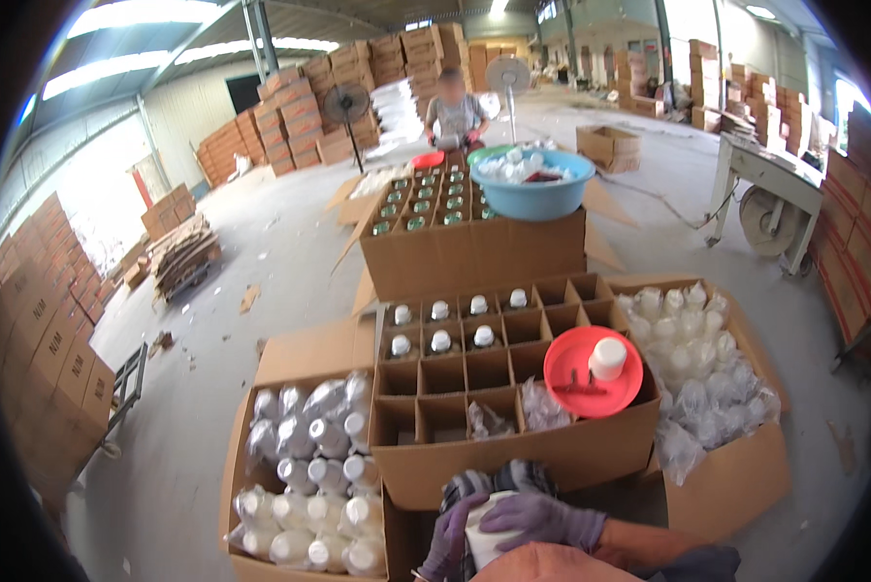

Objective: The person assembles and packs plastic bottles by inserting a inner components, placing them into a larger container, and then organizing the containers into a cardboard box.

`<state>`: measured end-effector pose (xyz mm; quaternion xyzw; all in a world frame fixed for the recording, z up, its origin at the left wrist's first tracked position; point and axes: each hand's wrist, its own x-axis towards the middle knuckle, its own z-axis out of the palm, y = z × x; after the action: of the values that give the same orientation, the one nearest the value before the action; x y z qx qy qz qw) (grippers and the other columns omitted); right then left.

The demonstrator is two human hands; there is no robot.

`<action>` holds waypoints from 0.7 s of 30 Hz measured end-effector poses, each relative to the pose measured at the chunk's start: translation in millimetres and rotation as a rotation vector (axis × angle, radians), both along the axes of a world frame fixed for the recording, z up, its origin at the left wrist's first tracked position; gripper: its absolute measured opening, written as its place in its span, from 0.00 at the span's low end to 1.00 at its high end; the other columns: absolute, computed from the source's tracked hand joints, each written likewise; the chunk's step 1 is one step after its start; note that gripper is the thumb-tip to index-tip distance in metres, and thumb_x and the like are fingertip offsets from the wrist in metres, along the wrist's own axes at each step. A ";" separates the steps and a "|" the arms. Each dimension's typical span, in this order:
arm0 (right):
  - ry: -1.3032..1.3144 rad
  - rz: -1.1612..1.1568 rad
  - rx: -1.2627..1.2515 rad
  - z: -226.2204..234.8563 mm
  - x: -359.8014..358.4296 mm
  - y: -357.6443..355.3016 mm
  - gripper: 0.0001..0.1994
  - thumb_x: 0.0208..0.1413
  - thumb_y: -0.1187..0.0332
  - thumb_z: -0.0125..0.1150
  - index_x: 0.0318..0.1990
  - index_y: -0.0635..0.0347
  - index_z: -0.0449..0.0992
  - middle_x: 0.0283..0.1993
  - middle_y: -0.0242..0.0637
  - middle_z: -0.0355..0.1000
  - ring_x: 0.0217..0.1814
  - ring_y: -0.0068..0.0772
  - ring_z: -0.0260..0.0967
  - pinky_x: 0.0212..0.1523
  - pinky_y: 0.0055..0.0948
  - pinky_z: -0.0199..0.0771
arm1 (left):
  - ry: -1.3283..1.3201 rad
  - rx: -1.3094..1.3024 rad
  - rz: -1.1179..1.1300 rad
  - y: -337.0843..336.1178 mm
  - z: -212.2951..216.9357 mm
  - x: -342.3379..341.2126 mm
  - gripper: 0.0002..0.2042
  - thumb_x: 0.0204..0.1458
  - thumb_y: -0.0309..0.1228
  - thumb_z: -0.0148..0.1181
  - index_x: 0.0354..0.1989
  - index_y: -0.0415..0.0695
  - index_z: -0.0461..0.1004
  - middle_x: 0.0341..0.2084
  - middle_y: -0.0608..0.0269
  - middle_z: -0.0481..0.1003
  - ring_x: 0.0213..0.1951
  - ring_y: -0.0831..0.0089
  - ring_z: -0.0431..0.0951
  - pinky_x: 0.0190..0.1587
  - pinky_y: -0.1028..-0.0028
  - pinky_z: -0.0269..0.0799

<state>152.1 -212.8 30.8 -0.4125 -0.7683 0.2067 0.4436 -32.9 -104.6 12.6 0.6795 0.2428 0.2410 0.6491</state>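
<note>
Head view: both hands are seen at the lower edge, in purple gloves. The left hand (447, 543) and the right hand (542, 519) are closed together around one white bottle (482, 529), held upright just in front of the near wall of the divided carton (513, 451); a striped cloth is bunched behind the bottle. The divided carton is partly filled: seven capped bottles (440, 339) are counted in the far-left cells, in two rows. The remaining cells are judged not yet loaded, though crumpled clear wrappers (542, 405) lie in two or three of the near cells. A red dish (591, 373) rests across the grid at the right, with a small white cap (607, 359) on it. To the left, an open box of plastic-wrapped bottles (309, 466) stands touching the divided carton; to the right, a second open box (707, 369) holds more bagged white bottles. Progress is judged to be early: roughly a quarter of the cells filled, most left. Farther off, another gridded carton (426, 209) with green-capped bottles carries a blue basin (532, 194), and a seated person (455, 112) works behind it. Stacked cartons line the hall.
</note>
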 end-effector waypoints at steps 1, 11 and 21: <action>-0.007 0.015 0.052 -8.1 7.8 -1.2 0.15 0.52 0.64 0.67 0.47 0.55 0.78 0.52 0.38 0.72 0.55 0.44 0.68 0.57 0.43 0.65 | 0.002 -0.038 0.027 -0.6 10.9 -4.1 0.18 0.63 0.33 0.42 0.44 0.33 0.78 0.45 0.53 0.78 0.53 0.66 0.75 0.59 0.71 0.65; -0.012 -0.108 -0.115 21.0 1.6 -1.2 0.13 0.48 0.63 0.69 0.41 0.54 0.83 0.46 0.41 0.75 0.52 0.42 0.69 0.58 0.39 0.65 | -0.045 0.052 -0.053 10.1 33.5 -22.3 0.18 0.63 0.32 0.40 0.46 0.34 0.75 0.45 0.55 0.77 0.52 0.65 0.73 0.62 0.68 0.61; -0.032 -0.253 -0.296 30.7 42.8 -20.4 0.13 0.46 0.66 0.71 0.39 0.55 0.79 0.43 0.34 0.75 0.51 0.37 0.70 0.64 0.42 0.60 | -0.441 -0.313 -0.109 23.4 -1.4 -53.7 0.20 0.65 0.37 0.41 0.50 0.34 0.73 0.47 0.52 0.76 0.50 0.67 0.74 0.58 0.69 0.65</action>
<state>194.9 -233.2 61.4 -0.5699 -0.6784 0.2533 0.3884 -86.5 -81.2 11.1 0.5141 0.0931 0.3074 0.7953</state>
